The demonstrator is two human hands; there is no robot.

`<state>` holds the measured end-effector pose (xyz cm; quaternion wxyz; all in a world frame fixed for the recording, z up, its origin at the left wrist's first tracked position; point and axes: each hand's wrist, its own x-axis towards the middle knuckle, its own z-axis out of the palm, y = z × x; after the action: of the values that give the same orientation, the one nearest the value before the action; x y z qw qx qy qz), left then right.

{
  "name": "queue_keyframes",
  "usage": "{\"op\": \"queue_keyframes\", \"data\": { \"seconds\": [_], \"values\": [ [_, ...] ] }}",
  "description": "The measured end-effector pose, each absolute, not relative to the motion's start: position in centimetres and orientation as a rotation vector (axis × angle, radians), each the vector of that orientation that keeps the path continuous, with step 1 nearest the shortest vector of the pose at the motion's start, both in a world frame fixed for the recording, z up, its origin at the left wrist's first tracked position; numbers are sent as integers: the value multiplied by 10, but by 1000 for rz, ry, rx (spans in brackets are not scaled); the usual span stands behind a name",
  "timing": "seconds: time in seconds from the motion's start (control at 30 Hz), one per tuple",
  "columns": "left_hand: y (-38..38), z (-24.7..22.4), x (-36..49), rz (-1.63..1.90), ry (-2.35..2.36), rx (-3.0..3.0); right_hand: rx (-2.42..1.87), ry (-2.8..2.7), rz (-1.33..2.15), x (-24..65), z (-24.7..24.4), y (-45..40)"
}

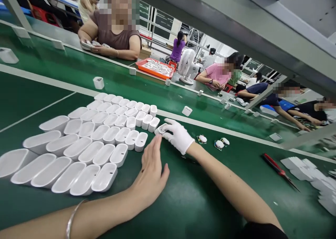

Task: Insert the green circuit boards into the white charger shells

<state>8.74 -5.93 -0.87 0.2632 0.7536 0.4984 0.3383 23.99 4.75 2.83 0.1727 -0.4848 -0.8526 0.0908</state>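
Note:
My right hand [176, 135], in a white glove, has its fingers round a small white plastic housing [159, 129] at the right end of the rows. Bare, with a bangle on the wrist, my left hand [152, 162] reaches in just below it. Its fingers are stretched out and it holds nothing; its fingertips come close to the gloved hand, and I cannot tell if they touch the housing. Rows of open, oval white plastic housings [86, 149] stand on the green table left of both hands, hollow sides up. A few show a small dark slot inside.
Small circuit boards with white parts [219, 143] lie right of the gloved hand. Farther right are red-handled pliers [278, 169] and stacked white pieces [304, 169]. Beyond a pale strip runs a green belt [126, 86] carrying scattered white housings [98, 83]. Co-workers sit across it.

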Motion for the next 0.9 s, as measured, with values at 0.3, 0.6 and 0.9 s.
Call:
{"op": "queue_keyframes", "data": {
  "seconds": [0.3,0.6,0.9],
  "values": [
    [-50,-5,86,694,1253,1640,-1205,-2211,853,289,55,-19],
    [-53,6,87,641,1278,1709,-2173,-1683,130,358,13,-5],
    [-51,1,84,790,1246,1641,-1551,-1611,362,307,26,-38]
  ]
}}
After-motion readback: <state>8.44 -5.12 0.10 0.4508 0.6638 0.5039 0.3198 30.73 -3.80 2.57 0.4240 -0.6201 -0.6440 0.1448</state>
